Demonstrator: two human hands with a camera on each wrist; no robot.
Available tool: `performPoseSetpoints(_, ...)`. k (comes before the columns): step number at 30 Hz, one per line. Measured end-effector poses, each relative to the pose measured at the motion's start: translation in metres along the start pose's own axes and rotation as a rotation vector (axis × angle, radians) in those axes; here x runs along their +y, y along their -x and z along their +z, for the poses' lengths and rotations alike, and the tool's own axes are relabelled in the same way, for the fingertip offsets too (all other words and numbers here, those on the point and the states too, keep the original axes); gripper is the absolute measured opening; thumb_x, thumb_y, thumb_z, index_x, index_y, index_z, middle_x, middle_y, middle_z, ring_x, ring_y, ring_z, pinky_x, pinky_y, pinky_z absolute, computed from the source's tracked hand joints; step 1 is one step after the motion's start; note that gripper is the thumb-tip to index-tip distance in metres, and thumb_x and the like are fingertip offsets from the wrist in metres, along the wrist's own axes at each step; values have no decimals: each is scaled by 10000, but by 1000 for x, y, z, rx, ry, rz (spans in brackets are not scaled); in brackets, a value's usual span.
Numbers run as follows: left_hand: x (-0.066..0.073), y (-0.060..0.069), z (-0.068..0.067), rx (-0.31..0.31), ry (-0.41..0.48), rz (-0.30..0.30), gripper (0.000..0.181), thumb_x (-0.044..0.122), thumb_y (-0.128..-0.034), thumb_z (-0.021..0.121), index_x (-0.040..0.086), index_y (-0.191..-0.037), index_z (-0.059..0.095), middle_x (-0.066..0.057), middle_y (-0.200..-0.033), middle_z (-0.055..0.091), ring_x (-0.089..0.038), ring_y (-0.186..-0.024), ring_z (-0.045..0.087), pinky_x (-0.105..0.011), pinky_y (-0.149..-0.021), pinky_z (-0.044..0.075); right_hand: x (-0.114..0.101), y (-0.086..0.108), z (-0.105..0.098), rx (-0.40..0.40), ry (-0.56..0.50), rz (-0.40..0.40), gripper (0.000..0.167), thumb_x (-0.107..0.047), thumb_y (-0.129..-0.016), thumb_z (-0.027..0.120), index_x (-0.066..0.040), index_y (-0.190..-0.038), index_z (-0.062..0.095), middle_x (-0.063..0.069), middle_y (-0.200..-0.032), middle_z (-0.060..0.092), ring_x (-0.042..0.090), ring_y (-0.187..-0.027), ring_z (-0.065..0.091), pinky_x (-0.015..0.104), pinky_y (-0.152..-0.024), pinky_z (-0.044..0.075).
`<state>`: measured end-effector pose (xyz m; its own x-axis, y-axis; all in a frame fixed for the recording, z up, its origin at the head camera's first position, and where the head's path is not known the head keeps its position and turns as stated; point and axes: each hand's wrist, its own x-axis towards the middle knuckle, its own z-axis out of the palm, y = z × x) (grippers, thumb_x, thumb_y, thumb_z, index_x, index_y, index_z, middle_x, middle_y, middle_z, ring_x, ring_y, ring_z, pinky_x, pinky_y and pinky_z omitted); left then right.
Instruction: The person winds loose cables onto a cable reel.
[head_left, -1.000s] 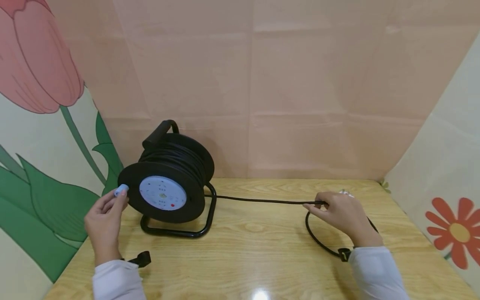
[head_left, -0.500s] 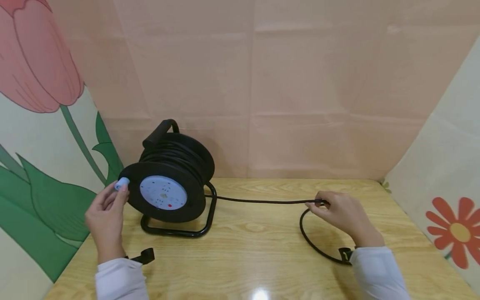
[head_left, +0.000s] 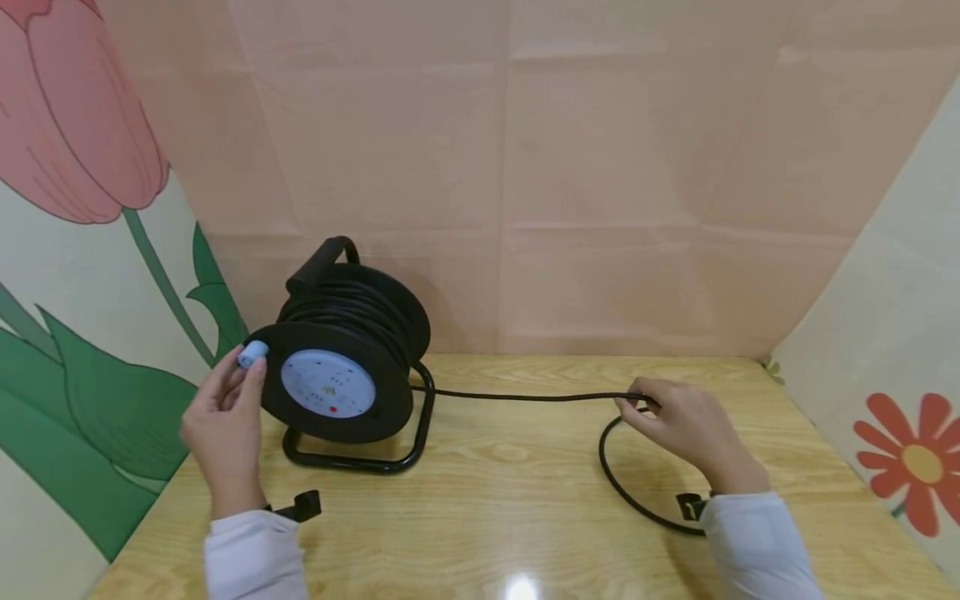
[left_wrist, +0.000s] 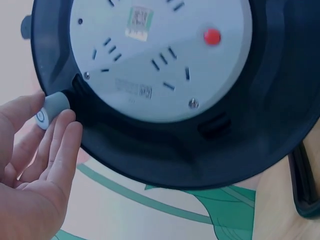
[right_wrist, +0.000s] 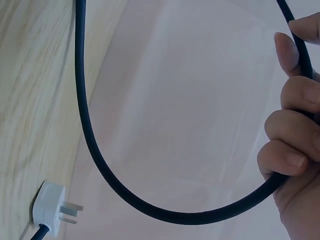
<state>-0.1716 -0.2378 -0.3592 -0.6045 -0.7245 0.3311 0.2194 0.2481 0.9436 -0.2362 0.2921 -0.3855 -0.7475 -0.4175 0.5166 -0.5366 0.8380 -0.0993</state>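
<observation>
My left hand (head_left: pixel 225 429) pinches the light blue-grey crank knob (head_left: pixel 252 353) on the rim of a black cable reel (head_left: pixel 390 379). In the left wrist view, thumb and fingers lie around the knob (left_wrist: pixel 55 106), beside the pale socket panel (left_wrist: pixel 135 75) with its red button. Out to the right, my right hand (head_left: pixel 686 429) grips the black cable (head_left: pixel 525 397), which runs from the reel to my fingers. Past the hand, the cable hangs in a loop (right_wrist: pixel 150 212) in the right wrist view. A white plug (right_wrist: pixel 48 202) with metal prongs lies on the table there.
The reel stands on a black tubular frame (head_left: pixel 352 463) at the left of the wooden table (head_left: pixel 510 500). A pinkish backdrop (head_left: pixel 495 183) closes off the back, and flower-printed sheets (head_left: pixel 892 333) flank both sides. Black camera mounts (head_left: pixel 298 506) sit at the wrists.
The knob has travelled up and right with my left hand, and the red button has shifted left, so the reel has turned clockwise. The right hand stays almost in place; its cable loop has shifted slightly left.
</observation>
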Motion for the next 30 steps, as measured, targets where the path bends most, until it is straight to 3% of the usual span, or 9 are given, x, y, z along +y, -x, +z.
performPoseSetpoints(8,7,6,8,12,-15,74,388,347,-901,759,220,-1265,716,68,-1043,705,-31,-905,647,-120,-795,496,-9,-3,-3,36,-18,-22,260,-368,-876,777,-339,-739,557,-198,-545,351,5,-462,269,237,-428,267)
performPoseSetpoints(15,11,10,12,-13,5,106,378,324,-909,756,223,-1271,711,-1,-1095,710,-57,-943,649,-145,-853,499,-14,-4,-2,32,-35,-52,161,-255,-866,760,-306,-791,626,-231,-646,520,-37,-458,302,216,-438,300)
performPoseSetpoints(25,19,17,15,-65,1,141,366,286,-932,734,210,-1289,700,26,-1097,621,-69,-985,625,-161,-891,496,-12,-3,5,26,1,-51,199,-357,-909,748,-319,-800,586,-216,-563,428,-22,-431,288,222,-415,270)
performPoseSetpoints(30,22,20,18,-66,15,175,347,249,-935,735,191,-1276,709,47,-1056,594,-67,-975,625,-157,-887,495,-11,-3,9,21,1,-47,188,-315,-905,750,-303,-821,583,-209,-591,467,-27,-440,336,221,-418,298)
